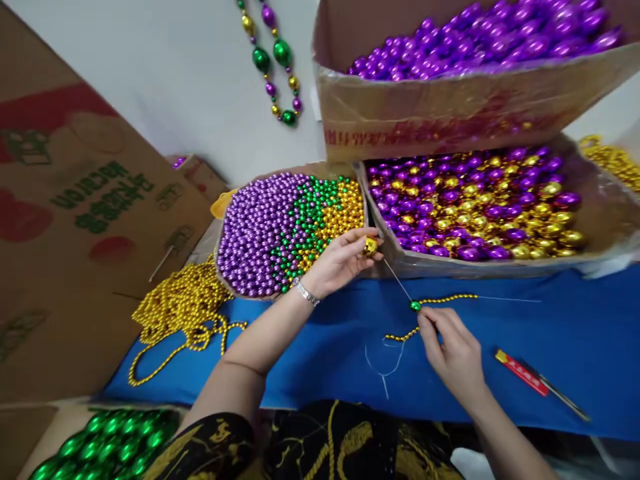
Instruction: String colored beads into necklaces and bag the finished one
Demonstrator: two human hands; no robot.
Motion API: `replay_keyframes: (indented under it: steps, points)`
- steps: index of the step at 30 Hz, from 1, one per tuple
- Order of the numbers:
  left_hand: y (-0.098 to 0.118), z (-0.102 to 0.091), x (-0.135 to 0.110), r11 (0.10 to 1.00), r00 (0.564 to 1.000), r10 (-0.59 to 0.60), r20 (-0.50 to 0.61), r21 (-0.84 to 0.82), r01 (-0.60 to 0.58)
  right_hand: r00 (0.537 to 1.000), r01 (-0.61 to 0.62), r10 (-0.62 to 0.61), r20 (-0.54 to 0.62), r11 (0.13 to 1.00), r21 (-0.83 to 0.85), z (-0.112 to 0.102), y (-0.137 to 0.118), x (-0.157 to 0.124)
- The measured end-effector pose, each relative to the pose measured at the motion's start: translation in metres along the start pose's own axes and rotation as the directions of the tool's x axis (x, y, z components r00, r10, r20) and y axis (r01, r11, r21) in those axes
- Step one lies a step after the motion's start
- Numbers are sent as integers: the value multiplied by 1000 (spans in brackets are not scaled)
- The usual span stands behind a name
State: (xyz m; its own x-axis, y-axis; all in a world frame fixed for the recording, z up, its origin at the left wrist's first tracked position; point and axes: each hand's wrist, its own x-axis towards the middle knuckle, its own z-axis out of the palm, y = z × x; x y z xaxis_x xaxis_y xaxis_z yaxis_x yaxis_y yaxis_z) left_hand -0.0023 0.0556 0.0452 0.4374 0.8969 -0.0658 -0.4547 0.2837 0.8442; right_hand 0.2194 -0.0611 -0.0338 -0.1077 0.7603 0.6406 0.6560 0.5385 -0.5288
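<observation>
My left hand [343,261] pinches a large shiny gold bead [370,247] near the front corner of the boxes. A thin thread [397,280] runs from that hand to a green bead [415,305]. At the green bead, the fingertips of my right hand [453,353] are pinched together on the thread; the exact hold is partly hidden. Short strands of small gold beads [450,299] lie on the blue cloth beside my right hand, with loose thread ends trailing from them.
Behind my hands stand a box of small purple, green and gold beads [260,227] and a box of larger purple and gold beads [475,213]. Purple beads [490,40] fill an upper box. Gold bead strings [183,300] lie left. A red packet [523,372] lies right.
</observation>
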Motion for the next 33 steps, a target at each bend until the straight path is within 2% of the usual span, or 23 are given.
replay_keyframes:
  steps: [4,8,17,24,29,33]
  points:
    - [-18,-12,-22,984,972,31,-232,-163,-70,995,72,-71,67,997,-6,15,-10,0]
    - [-22,-17,-33,975,947,74,-314,-178,-135,991,93,-90,101,995,-26,26,-17,-4]
    - [-28,-18,-45,971,945,160,-284,-129,-203,988,73,-71,135,997,-11,31,-25,-3]
    - [-47,-17,-60,977,975,162,-155,-116,-181,988,-37,28,149,998,60,44,-27,-5]
    - [-50,-24,-69,975,977,166,-132,-126,-183,992,1,-8,123,999,55,49,-24,-8]
    - [-56,-28,-72,971,970,200,-135,-108,-215,988,10,-16,151,999,44,52,-29,-6]
